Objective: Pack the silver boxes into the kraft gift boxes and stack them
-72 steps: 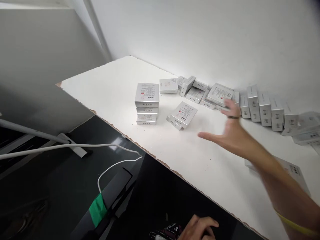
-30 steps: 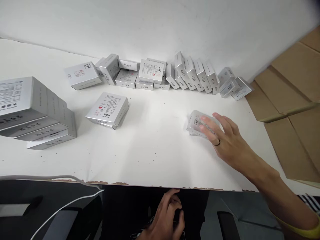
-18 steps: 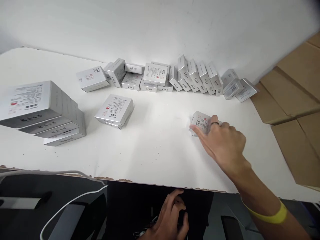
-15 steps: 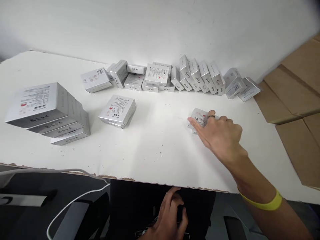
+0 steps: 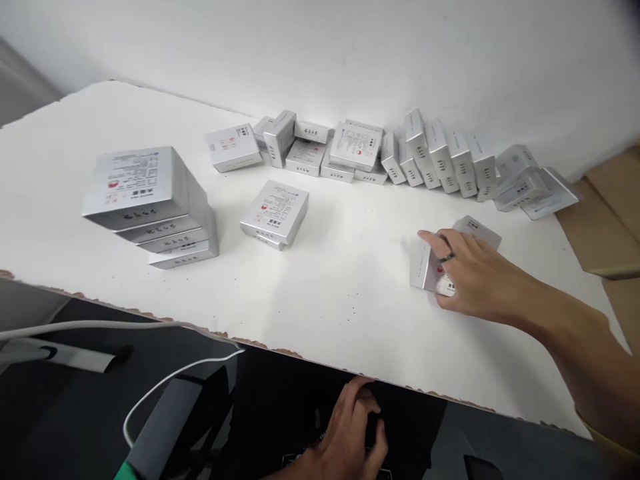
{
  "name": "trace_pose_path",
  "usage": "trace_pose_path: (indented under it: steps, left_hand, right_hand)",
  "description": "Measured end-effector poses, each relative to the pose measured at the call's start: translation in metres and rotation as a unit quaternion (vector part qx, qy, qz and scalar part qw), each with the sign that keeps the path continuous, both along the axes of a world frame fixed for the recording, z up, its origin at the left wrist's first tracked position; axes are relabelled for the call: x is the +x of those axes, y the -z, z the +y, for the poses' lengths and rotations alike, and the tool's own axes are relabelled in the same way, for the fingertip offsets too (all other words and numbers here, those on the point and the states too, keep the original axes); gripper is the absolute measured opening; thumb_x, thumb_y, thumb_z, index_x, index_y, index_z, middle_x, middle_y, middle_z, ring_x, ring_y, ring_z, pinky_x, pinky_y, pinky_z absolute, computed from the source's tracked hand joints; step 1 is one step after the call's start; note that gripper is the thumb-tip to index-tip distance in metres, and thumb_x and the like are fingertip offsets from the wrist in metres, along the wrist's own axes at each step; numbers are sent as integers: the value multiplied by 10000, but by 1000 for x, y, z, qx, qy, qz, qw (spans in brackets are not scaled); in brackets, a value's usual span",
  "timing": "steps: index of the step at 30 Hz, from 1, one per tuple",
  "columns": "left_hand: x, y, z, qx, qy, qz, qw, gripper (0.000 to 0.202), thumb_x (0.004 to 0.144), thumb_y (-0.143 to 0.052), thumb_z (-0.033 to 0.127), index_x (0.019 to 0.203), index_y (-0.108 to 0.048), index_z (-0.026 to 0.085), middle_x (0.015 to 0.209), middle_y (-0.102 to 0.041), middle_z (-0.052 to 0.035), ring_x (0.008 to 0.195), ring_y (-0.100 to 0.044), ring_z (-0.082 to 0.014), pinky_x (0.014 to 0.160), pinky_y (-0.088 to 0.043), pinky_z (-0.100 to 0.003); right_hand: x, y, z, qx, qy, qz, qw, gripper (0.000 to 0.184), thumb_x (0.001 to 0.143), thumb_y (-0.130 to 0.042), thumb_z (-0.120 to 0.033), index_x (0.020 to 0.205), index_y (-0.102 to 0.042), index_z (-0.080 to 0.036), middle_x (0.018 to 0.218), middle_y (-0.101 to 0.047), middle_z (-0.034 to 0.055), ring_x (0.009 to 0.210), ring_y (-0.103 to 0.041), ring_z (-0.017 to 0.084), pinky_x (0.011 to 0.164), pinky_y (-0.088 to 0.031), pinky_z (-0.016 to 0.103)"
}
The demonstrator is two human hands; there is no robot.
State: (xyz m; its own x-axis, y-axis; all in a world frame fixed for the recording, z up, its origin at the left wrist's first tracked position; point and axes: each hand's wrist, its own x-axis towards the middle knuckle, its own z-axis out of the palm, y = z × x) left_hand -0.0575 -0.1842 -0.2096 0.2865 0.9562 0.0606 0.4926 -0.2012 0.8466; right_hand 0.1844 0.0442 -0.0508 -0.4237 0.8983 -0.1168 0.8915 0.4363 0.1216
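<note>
My right hand (image 5: 473, 273) is closed around a small silver-white box (image 5: 429, 267) near the right side of the table, thumb on the near edge and fingers over the top. Part of the box's printed face is hidden by the hand. Just beyond the fingers, a second silver surface (image 5: 480, 230) shows, perhaps another box; the hand covers where they meet. Below the table's front edge, my left hand (image 5: 347, 427) hangs with fingers loosely bent and the thumb apart, with nothing visible in it.
A stack of silver boxes (image 5: 135, 183) stands at left, with a short pile (image 5: 277, 212) to its right. Along the wall runs a row of several boxes (image 5: 355, 145), some leaning. Brown cardboard (image 5: 607, 220) lies at the far right; a white cable (image 5: 165, 383) hangs in front.
The view has swung, so the table's things sit farther right in it. My right hand has turned on the box, which now shows its side. The left hand stays low.
</note>
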Motion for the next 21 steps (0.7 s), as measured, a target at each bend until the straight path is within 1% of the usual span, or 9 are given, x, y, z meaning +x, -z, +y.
trace_pose_path:
  steps: [2, 3, 6, 7, 11, 14, 17, 19, 21]
  left_hand:
    - [-2, 4, 2, 26, 26, -4, 999, 383, 830, -590, 74, 1171, -534, 239, 1288, -664, -123, 1262, -686, -257, 947, -659, -324]
    - [-3, 6, 3, 36, 36, -4, 999, 410, 810, -604, 70, 1177, -528, 235, 1290, -664, -126, 1258, -688, -259, 952, -658, -326]
    - [-5, 9, 6, 56, 40, -11, 998, 461, 768, -612, 52, 1185, -505, 218, 1279, -661, -142, 1244, -692, -264, 992, -646, -356]
    - [-5, 10, 7, 67, 34, -18, 997, 460, 762, -603, 48, 1180, -498, 211, 1258, -665, -146, 1241, -691, -268, 1003, -641, -371]
    - [-5, 14, 10, 120, 11, -52, 991, 420, 760, -554, 55, 1150, -480, 193, 1204, -662, -164, 1217, -692, -274, 992, -645, -398]
    - [-8, 15, 9, 118, 7, -25, 993, 422, 766, -562, 64, 1161, -487, 193, 1220, -656, -165, 1195, -696, -270, 984, -651, -402]
    - [-11, 12, 7, 77, 16, 24, 997, 431, 803, -596, 70, 1202, -510, 210, 1259, -656, -142, 1242, -679, -273, 1011, -642, -402]
    - [-11, 11, 5, 53, 24, 38, 998, 431, 822, -623, 88, 1218, -522, 225, 1284, -657, -128, 1259, -674, -275, 991, -650, -380]
    - [-9, 12, 3, 49, 26, 37, 998, 411, 831, -645, 117, 1208, -531, 232, 1291, -661, -122, 1241, -686, -278, 957, -660, -362]
  right_hand:
    - [-12, -3, 4, 36, -23, 55, 998, 876, 716, -584, -330, 1520, -258, -203, 1244, -515, 175, 1055, -575, 363, 917, -525, 551]
    - [-24, -7, 9, 31, -27, 82, 996, 881, 725, -597, -357, 1516, -234, -217, 1283, -498, 178, 1049, -582, 356, 889, -547, 544]
    - [-75, -29, 35, -51, -42, 165, 984, 855, 751, -670, -476, 1462, -248, -259, 1360, -450, 173, 1028, -602, 317, 764, -611, 463]
    - [-96, -37, 46, -62, -55, 195, 977, 881, 749, -692, -506, 1462, -239, -259, 1387, -433, 176, 1054, -605, 316, 765, -622, 452]
    - [-172, -65, 89, -35, -119, 269, 955, 1071, 721, -765, -516, 1551, -132, -273, 1442, -455, 167, 1189, -602, 357, 951, -596, 546]
    - [-203, -76, 104, -62, -154, 229, 959, 1099, 725, -761, -654, 1573, -187, -254, 1429, -511, 151, 1316, -544, 426, 1085, -502, 637]
    - [-191, -76, 103, -25, -177, 206, 962, 1098, 733, -707, -789, 1584, -258, -261, 1518, -475, 143, 1443, -409, 495, 1180, -340, 740]
    - [-159, -69, 95, 3, -157, 212, 965, 1024, 792, -647, -806, 1601, -266, -309, 1589, -430, 118, 1468, -376, 505, 1180, -295, 784]
    - [-114, -59, 84, 12, -98, 202, 974, 964, 838, -604, -802, 1614, -264, -342, 1606, -434, 104, 1441, -410, 517, 1131, -323, 821]
